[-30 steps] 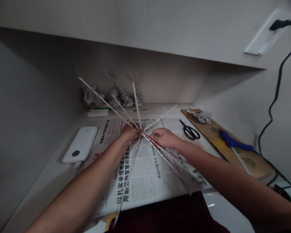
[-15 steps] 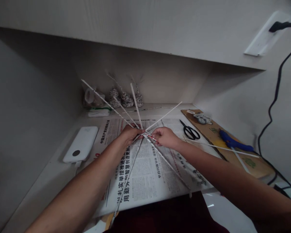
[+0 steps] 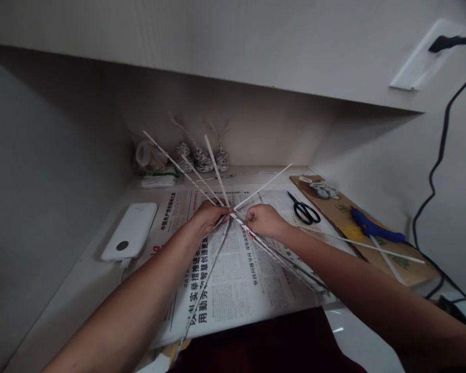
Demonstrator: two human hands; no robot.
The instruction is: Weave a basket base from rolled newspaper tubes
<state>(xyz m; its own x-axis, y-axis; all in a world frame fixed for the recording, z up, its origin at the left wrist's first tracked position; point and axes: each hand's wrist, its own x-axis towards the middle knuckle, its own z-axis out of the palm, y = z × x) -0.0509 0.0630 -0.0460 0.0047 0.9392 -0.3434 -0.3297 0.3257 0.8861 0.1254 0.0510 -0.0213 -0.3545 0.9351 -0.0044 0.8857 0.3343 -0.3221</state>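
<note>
Thin rolled-paper sticks, some with newsprint on them, fan out from one crossing point above the newspaper. My left hand is closed around that crossing, thumb on top. Close beside it, my right hand has its fingers pinched on a paper stick near the centre; its fingertips are partly hidden. Several sticks point away towards the back wall, and others run down to the front right. One long stick trails to the front edge. Another pale stick stretches out to the right beyond my right forearm.
Black scissors lie right of my right hand. A blue glue gun rests on cardboard. At left sits a white power bank with a cable. Woven paper gourd shapes and a plastic bag stand at the back.
My right hand has shifted slightly, with its fingers curled in more. The front-right sticks lie closer together and further right. The far-left stick's tip has swung a little right.
</note>
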